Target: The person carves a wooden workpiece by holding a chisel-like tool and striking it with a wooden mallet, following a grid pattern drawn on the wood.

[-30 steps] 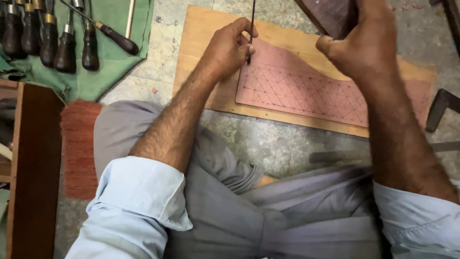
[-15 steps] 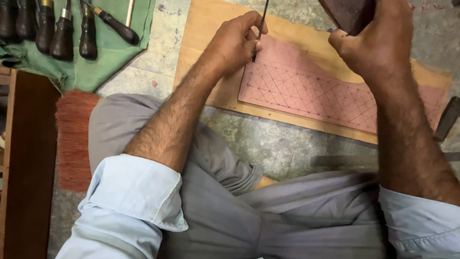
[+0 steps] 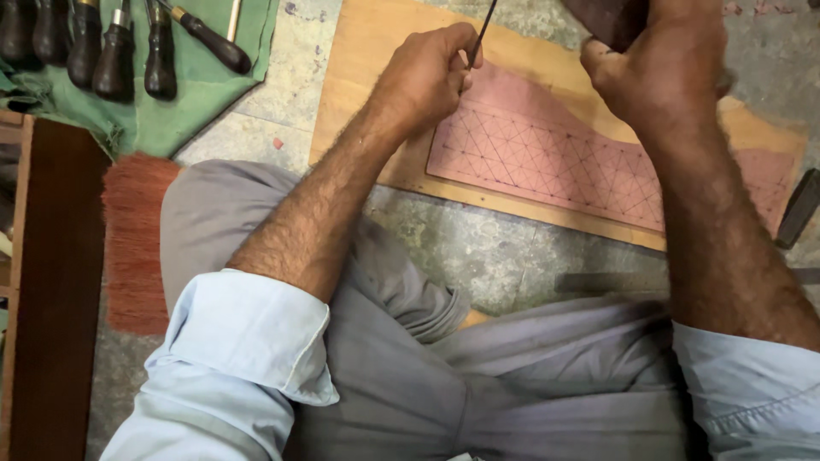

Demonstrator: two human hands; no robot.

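Note:
My left hand (image 3: pixel 427 78) grips a thin dark metal punch (image 3: pixel 483 32), held upright with its tip on the top left corner of a pink sheet (image 3: pixel 547 154) marked with a grid of triangles. That sheet lies on a light wooden board (image 3: pixel 376 51). Raised above the sheet's upper right part, my right hand (image 3: pixel 662 72) is closed on a dark brown block (image 3: pixel 611 17) that runs out of the top of the view.
A green cloth (image 3: pixel 184 102) at top left carries several dark-handled tools (image 3: pixel 115 51). A reddish brush mat (image 3: pixel 132 239) and a dark wooden edge (image 3: pixel 47 282) lie at left. A dark metal piece (image 3: pixel 799 209) sits at far right on the stone floor (image 3: pixel 478 248).
The view has shifted slightly; my right hand with the dark block has dropped a little lower toward the punch. My left hand keeps the punch on the sheet's corner.

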